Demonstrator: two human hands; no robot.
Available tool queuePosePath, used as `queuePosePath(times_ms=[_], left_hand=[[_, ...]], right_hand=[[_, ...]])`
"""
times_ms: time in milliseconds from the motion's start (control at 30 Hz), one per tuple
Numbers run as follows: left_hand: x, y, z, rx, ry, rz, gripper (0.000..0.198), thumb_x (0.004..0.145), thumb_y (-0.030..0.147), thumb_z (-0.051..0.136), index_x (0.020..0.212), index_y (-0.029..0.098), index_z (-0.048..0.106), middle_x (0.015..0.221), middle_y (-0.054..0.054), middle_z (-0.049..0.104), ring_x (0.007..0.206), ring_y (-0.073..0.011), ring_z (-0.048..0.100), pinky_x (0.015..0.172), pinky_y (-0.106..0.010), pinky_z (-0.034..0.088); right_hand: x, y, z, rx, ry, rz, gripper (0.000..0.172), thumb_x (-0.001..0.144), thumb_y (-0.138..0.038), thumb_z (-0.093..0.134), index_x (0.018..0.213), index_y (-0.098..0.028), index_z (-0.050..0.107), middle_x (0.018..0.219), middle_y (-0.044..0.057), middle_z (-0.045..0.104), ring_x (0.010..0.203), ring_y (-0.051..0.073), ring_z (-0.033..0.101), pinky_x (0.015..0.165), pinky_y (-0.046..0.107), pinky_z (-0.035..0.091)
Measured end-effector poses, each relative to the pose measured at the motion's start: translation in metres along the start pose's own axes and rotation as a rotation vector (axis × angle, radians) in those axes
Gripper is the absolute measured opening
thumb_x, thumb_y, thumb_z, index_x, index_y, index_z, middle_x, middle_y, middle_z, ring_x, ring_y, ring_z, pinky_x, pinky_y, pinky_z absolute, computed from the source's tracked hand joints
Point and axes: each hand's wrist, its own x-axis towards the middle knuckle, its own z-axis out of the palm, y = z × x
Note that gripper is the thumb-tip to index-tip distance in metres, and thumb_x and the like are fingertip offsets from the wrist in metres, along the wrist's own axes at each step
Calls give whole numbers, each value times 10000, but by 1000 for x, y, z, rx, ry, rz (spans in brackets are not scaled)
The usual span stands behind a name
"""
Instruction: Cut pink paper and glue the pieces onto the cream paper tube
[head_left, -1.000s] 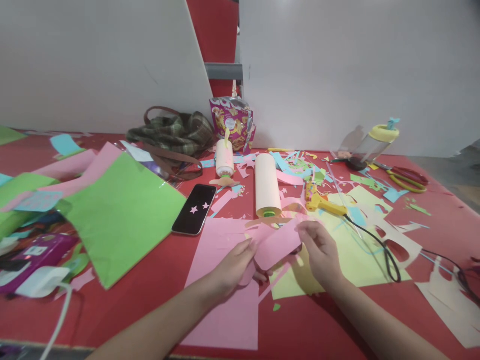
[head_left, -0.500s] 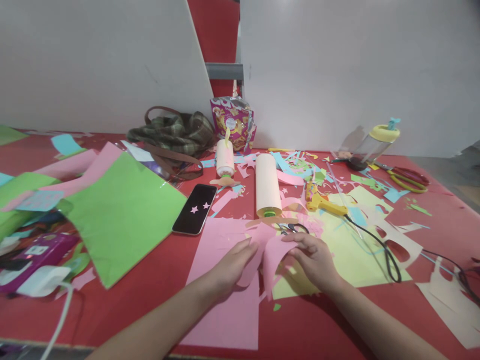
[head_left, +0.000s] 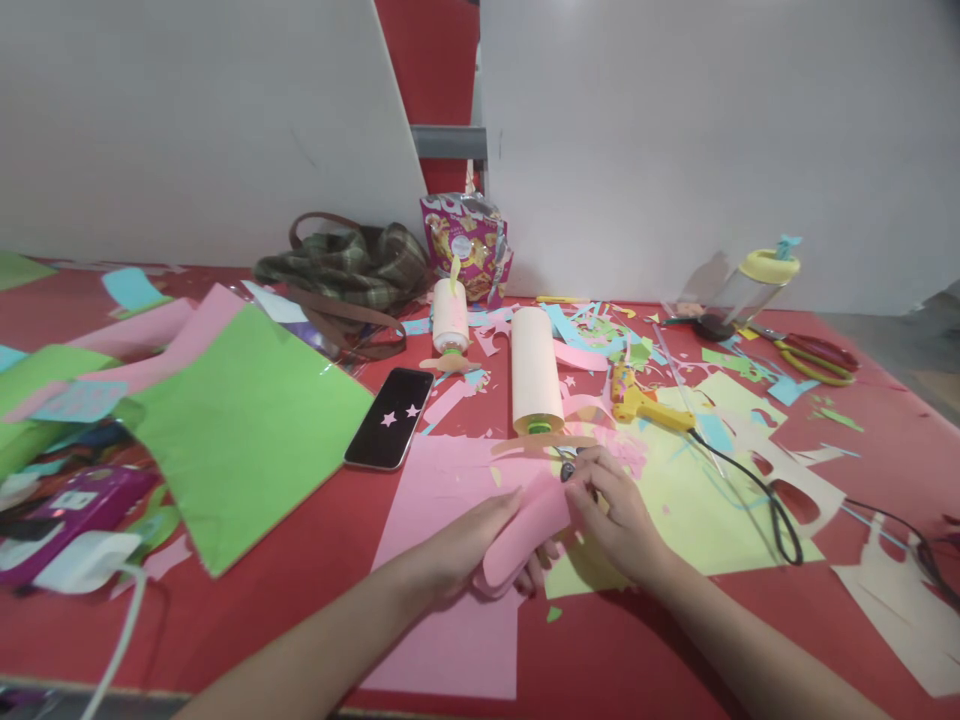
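Note:
A folded piece of pink paper [head_left: 529,535] is held in my left hand [head_left: 480,535], thumb on top and fingertips showing beneath it. My right hand [head_left: 611,505] pinches the paper's upper right corner. Below them a larger pink sheet [head_left: 450,650] lies flat on the table. Just beyond my right hand, scissors [head_left: 567,468] are mostly hidden by its fingers. A cream paper-wrapped cylinder [head_left: 536,365] with a green cap lies behind my hands, an orange-tan paper strip [head_left: 544,443] at its near end.
A phone [head_left: 390,420] with two pink stars on it and a green sheet [head_left: 255,430] lie left. To the right are a yellow glue gun [head_left: 649,405] with a black cord, pale yellow paper [head_left: 697,520] and pliers [head_left: 814,358]. Paper scraps, a bag [head_left: 352,262] and a snack packet [head_left: 469,245] sit farther back.
The pink piece, raised as two separate flaps before, is now folded over in my left hand. My right hand has moved slightly left and up, covering more of the scissors.

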Motion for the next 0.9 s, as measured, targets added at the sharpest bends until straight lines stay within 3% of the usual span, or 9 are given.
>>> queuePosePath(times_ms=[133, 300, 400, 533, 633, 800, 900], left_hand=[[-2, 0, 0, 43, -40, -33, 534, 800, 519, 274, 792, 75, 571, 603, -77, 580, 520, -135, 559, 520, -238, 416], [-3, -1, 1, 114, -95, -11, 317, 804, 371, 402, 845, 86, 534, 693, -78, 577, 562, -135, 577, 555, -258, 433], [-3, 0, 3, 120, -59, -6, 244, 798, 314, 429, 844, 91, 516, 729, -79, 574, 567, -133, 582, 555, -263, 438], [-3, 2, 5, 69, -26, 33, 211, 811, 277, 415, 869, 91, 496, 745, -87, 579, 598, -139, 588, 583, -279, 449], [-2, 1, 4, 14, -18, 85, 187, 794, 247, 463, 893, 89, 480, 778, -104, 591, 647, -153, 598, 621, -296, 456], [2, -1, 1, 52, 119, 114, 215, 806, 282, 451, 884, 84, 484, 652, -107, 618, 568, -155, 596, 431, -197, 384], [1, 1, 2, 69, 151, 113, 202, 807, 253, 455, 891, 75, 496, 643, -114, 633, 578, -159, 606, 464, -211, 412]], right_hand=[[0, 0, 2, -56, -25, -71, 134, 764, -179, 459, 631, -189, 473, 766, 43, 451, 724, 167, 484, 628, 300, 422], [-3, 2, 4, -67, -60, -77, 122, 728, -221, 529, 632, -192, 461, 747, 43, 492, 703, 165, 494, 591, 288, 424], [-5, 1, 5, 2, -76, 64, 56, 721, -229, 533, 751, -194, 501, 721, 27, 543, 624, 140, 511, 550, 268, 431], [-5, -2, 6, 135, -90, 259, 210, 735, -216, 499, 942, -189, 520, 678, 5, 565, 568, 119, 542, 505, 234, 442], [-3, -3, 6, 148, -77, 298, 155, 732, -214, 497, 862, -173, 570, 599, -7, 553, 518, 111, 535, 478, 223, 437], [-2, 0, 3, 110, -1, 298, 125, 718, -235, 519, 788, -164, 594, 593, 12, 591, 564, 135, 554, 510, 244, 454], [-3, 1, 3, 102, 12, 294, 125, 716, -248, 525, 774, -167, 600, 600, 19, 605, 578, 143, 561, 532, 256, 463]])
